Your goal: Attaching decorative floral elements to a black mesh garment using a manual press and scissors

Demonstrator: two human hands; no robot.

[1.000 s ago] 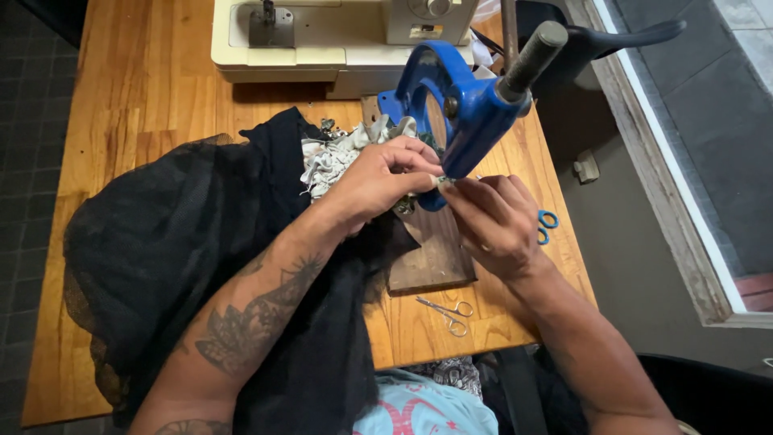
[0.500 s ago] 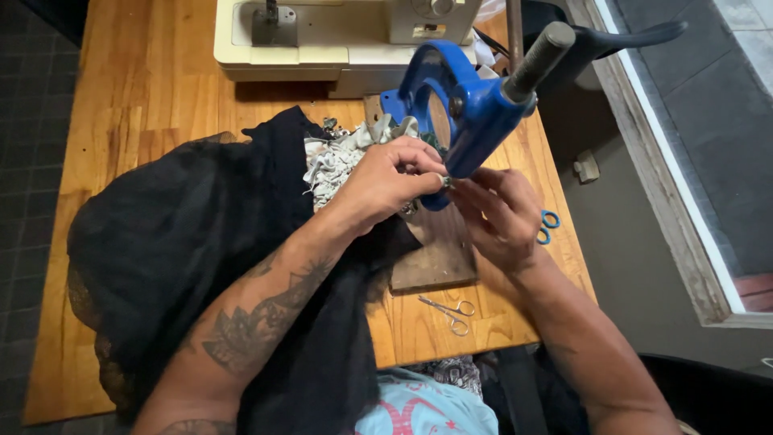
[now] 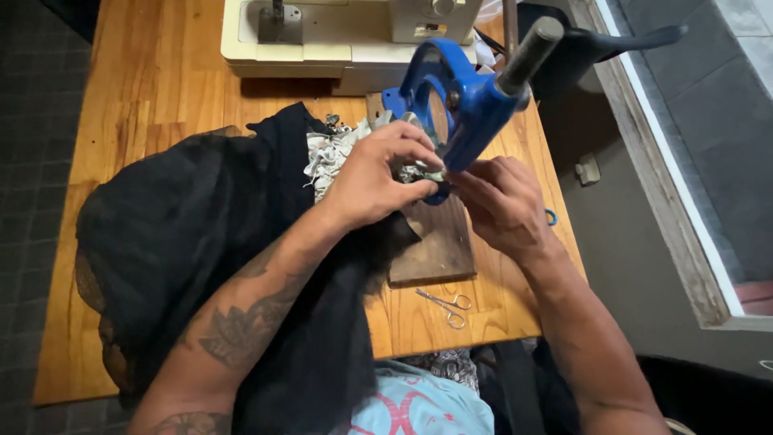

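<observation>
A blue hand press (image 3: pixel 459 101) with a dark lever handle stands on a wooden board (image 3: pixel 435 246). My left hand (image 3: pixel 374 181) pinches a strip of pale grey fabric (image 3: pixel 330 153) right under the press head. My right hand (image 3: pixel 503 205) pinches the same fabric from the other side, fingertips at the press base. A large black mesh cloth (image 3: pixel 177 242) lies under my left forearm and spreads over the left of the table.
A cream sewing machine (image 3: pixel 346 36) sits at the back of the wooden table (image 3: pixel 145 89). Small silver scissors (image 3: pixel 447 304) lie near the front edge. Blue-handled scissors (image 3: pixel 551 216) peek out behind my right hand. The table's right edge drops to a grey floor.
Both hands have shifted slightly up and closer under the press head. The fabric bit between the fingers now sits at the press base. The view drifted a little.
</observation>
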